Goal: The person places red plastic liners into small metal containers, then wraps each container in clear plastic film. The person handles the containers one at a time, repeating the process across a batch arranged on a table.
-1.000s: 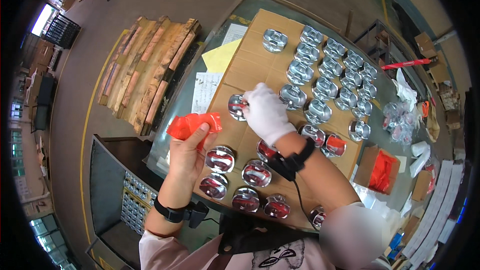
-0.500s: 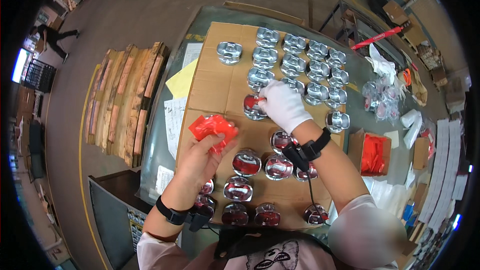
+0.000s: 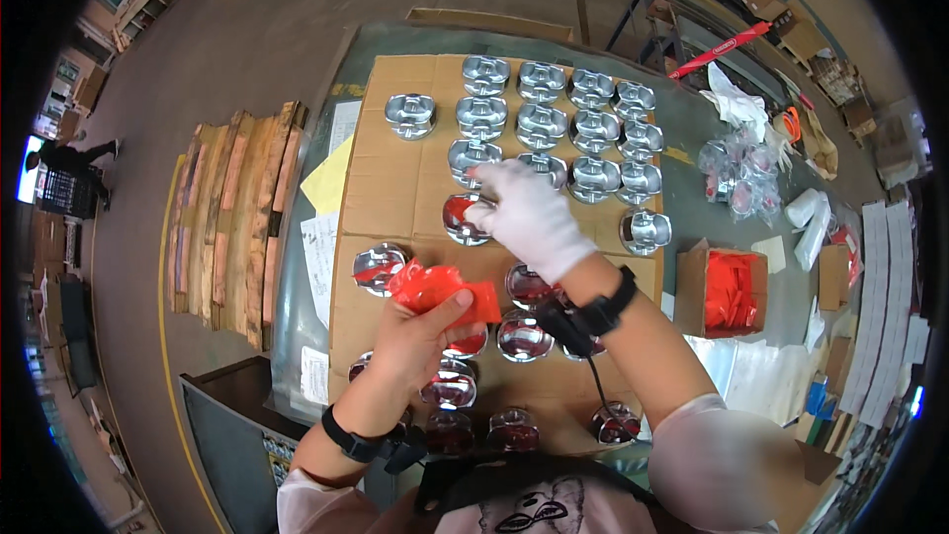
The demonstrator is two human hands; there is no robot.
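Note:
My left hand (image 3: 420, 331) is bare and grips a bunch of small red plastic bags (image 3: 435, 287) above the cardboard sheet (image 3: 381, 173). My right hand (image 3: 529, 218), in a white glove, rests on a shiny metal piston (image 3: 463, 220) with red in it, near the sheet's middle. Several bare metal pistons (image 3: 554, 129) stand in rows on the far half of the sheet. Nearer me, several pistons with red bags (image 3: 524, 336) stand in rows.
An open cardboard box of red bags (image 3: 727, 289) sits right of the sheet. Clear bags of small parts (image 3: 736, 173) and white rags (image 3: 732, 99) lie farther right. Wooden pallets (image 3: 232, 208) lie on the floor at left. A person (image 3: 69, 156) stands far left.
My right hand stays on a piston near the sheet's middle while the view has shifted. My left hand still holds the red bags, now lower and nearer the front rows.

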